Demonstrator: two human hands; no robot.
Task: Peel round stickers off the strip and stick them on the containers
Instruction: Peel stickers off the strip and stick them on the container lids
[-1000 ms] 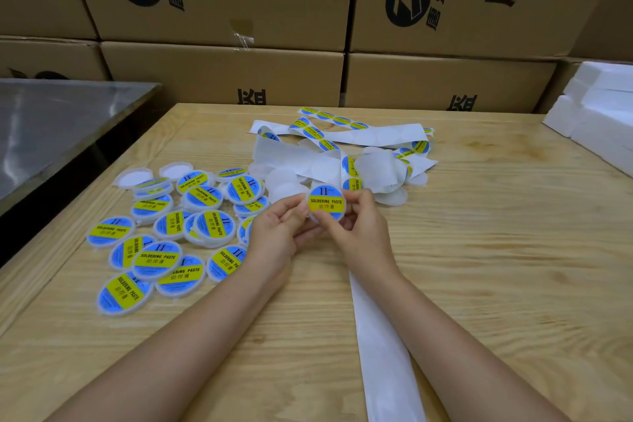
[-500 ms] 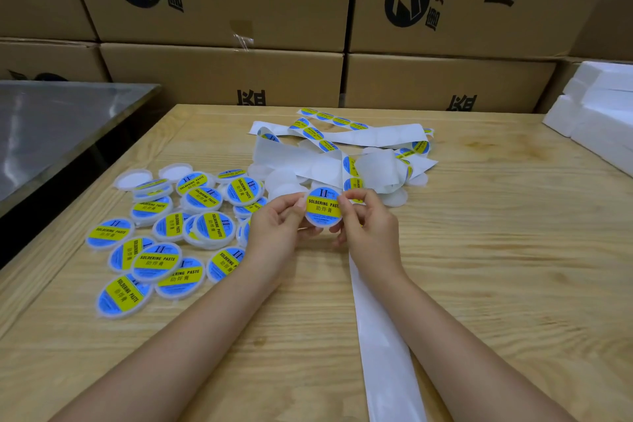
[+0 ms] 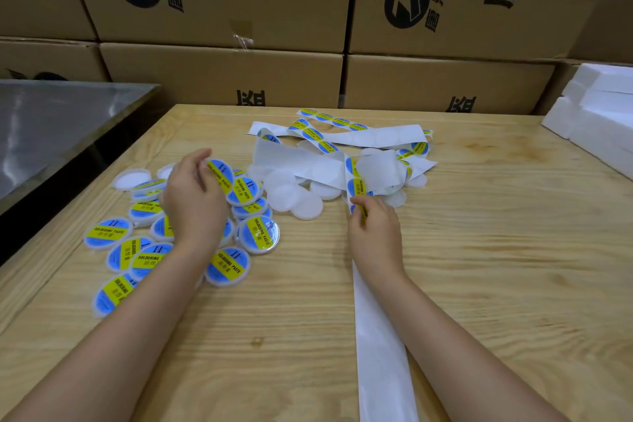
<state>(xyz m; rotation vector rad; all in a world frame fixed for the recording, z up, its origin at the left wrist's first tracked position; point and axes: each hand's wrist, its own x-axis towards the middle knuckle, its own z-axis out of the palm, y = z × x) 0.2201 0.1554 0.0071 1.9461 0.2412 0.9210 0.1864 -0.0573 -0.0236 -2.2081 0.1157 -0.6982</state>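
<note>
Sticker strip [image 3: 356, 181] lies in a loose tangle at the far middle of the wooden surface [image 3: 479, 250], its blue and yellow round stickers showing along several loops. One length of it runs toward the person and reaches the right hand [image 3: 375, 236]. That hand pinches the strip between thumb and curled fingers at a sticker, which is partly hidden by the fingers, so whether the sticker has lifted off cannot be told. Below the right wrist, the bare backing paper [image 3: 380, 353] trails on toward the near edge of the surface. The left hand [image 3: 193, 202] is well apart from the strip, over the pile of labelled containers [image 3: 258, 235] on the left side. Its fingers are curled round one labelled container [image 3: 222, 172], held tilted just above the pile with its label facing up. Plain white containers [image 3: 294, 199] lie between the two hands, just beside the tangle and partly under it. Cardboard boxes [image 3: 222, 79] stand stacked behind the surface, white foam blocks [image 3: 603, 120] sit at the far right, and a metal table [image 3: 51, 120] stands to the left.
</note>
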